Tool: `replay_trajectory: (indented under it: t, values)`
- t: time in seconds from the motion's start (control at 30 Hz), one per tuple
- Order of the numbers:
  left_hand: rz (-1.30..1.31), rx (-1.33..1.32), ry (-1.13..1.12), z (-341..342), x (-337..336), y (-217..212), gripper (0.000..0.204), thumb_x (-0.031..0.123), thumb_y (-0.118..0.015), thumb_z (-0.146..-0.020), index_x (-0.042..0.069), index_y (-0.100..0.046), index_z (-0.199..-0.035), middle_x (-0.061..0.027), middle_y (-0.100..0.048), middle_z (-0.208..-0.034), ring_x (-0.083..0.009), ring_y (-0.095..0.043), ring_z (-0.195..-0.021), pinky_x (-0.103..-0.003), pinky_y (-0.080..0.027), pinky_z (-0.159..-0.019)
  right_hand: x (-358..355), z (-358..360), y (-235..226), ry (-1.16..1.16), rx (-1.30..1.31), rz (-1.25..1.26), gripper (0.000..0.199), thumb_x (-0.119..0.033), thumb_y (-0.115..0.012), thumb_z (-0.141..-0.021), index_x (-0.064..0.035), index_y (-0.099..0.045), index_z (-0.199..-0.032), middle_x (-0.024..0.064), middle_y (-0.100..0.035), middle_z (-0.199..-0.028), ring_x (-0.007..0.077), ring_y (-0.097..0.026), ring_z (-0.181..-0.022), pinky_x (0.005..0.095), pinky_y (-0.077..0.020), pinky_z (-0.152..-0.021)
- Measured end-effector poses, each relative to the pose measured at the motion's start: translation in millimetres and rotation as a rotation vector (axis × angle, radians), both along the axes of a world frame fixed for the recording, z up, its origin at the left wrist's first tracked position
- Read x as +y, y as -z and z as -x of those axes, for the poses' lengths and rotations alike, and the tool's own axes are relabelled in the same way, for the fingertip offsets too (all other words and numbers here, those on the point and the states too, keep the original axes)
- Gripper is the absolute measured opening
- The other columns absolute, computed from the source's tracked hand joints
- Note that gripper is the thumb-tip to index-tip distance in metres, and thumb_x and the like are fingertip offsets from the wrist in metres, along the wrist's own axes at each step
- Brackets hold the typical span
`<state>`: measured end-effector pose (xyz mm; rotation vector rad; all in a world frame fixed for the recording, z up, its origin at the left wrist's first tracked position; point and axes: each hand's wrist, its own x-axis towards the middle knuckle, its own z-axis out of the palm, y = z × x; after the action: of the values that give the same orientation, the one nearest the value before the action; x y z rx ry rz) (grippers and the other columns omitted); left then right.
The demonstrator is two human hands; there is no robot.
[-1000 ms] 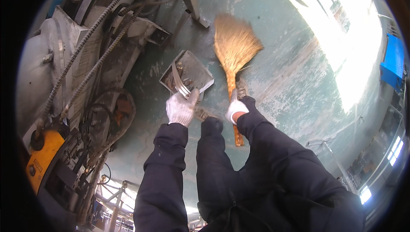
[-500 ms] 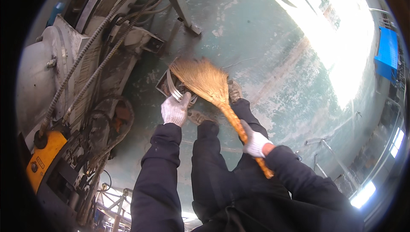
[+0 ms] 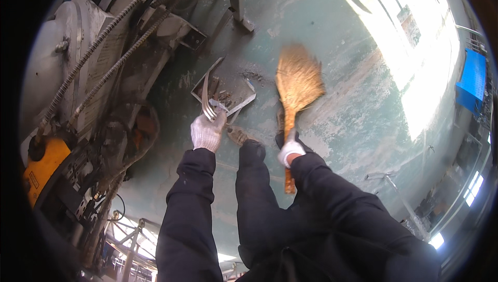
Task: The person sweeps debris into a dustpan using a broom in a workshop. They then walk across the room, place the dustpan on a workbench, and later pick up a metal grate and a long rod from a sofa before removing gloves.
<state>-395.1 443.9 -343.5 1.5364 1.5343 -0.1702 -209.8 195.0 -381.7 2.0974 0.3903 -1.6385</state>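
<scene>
My gloved left hand point(image 3: 207, 131) grips the stiff metal dustpan point(image 3: 224, 92) by its handle on the green floor point(image 3: 353, 74), while my right hand point(image 3: 290, 149) clasps the light straw broom point(image 3: 296, 82) mid-handle, its soft bristles just beside the pan.

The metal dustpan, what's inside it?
Inside the metal dustpan lie small dark bits of dirt and a pale scrap, near its back. The left hand grips its handle, which hides part of the pan. The broom stays outside, in the right hand.
</scene>
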Motion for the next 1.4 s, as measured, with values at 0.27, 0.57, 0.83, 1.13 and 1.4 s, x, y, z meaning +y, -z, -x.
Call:
replay_trajectory:
  t: [0.27,0.57,0.83,1.13,1.4]
  values:
    - [0.007,-0.023,-0.040,-2,6,-6,0.047,0.044,-0.080,-0.097,-0.001,-0.084,-0.108,-0.0281,-0.080,-0.094,-0.0451,-0.081,-0.101,-0.048,-0.061,-0.089,-25,31,-105,0.041,0.333,-0.140,0.114,-0.010,-0.067,-0.092,-0.0008,0.002,-0.182,0.0421,-0.076,-0.121,0.0542,-0.077,-0.117,0.0543,-0.0597,-0.104]
    - [0.013,0.045,0.024,-1,11,-8,0.048,0.046,-0.081,-0.096,-0.001,-0.085,-0.107,-0.0288,-0.081,-0.095,-0.0462,-0.081,-0.101,-0.050,-0.062,-0.088,-62,-69,-178,0.044,-0.002,-0.305,0.114,-0.002,-0.069,-0.087,-0.0111,-0.011,-0.184,0.0439,-0.069,-0.137,0.0607,-0.067,-0.129,0.0577,-0.0569,-0.109]
    - [-0.035,-0.042,-0.017,-1,8,1,0.044,0.044,-0.079,-0.099,0.000,-0.085,-0.106,-0.0291,-0.079,-0.093,-0.0483,-0.080,-0.098,-0.050,-0.062,-0.085,33,12,33,-0.167,0.002,-0.169,0.104,-0.016,-0.071,-0.100,-0.0011,-0.010,-0.182,0.0352,-0.076,-0.132,0.0439,-0.080,-0.118,0.0503,-0.0662,-0.098]
    - [-0.037,-0.055,-0.037,2,6,1,0.046,0.044,-0.083,-0.097,-0.001,-0.085,-0.105,-0.0272,-0.080,-0.089,-0.0456,-0.081,-0.093,-0.048,-0.062,-0.083,-35,-26,-97,-0.056,0.167,-0.302,0.108,-0.002,-0.066,-0.091,-0.0111,-0.011,-0.183,0.0405,-0.075,-0.125,0.0548,-0.076,-0.118,0.0567,-0.0597,-0.102]
    - [-0.013,-0.034,-0.042,2,1,5,0.047,0.044,-0.084,-0.095,-0.003,-0.085,-0.101,-0.0274,-0.079,-0.087,-0.0451,-0.082,-0.094,-0.049,-0.063,-0.084,-3,-34,-47,-0.015,-0.148,-0.239,0.107,-0.008,-0.066,-0.095,-0.0138,-0.008,-0.185,0.0382,-0.072,-0.132,0.0533,-0.076,-0.120,0.0586,-0.0616,-0.104]
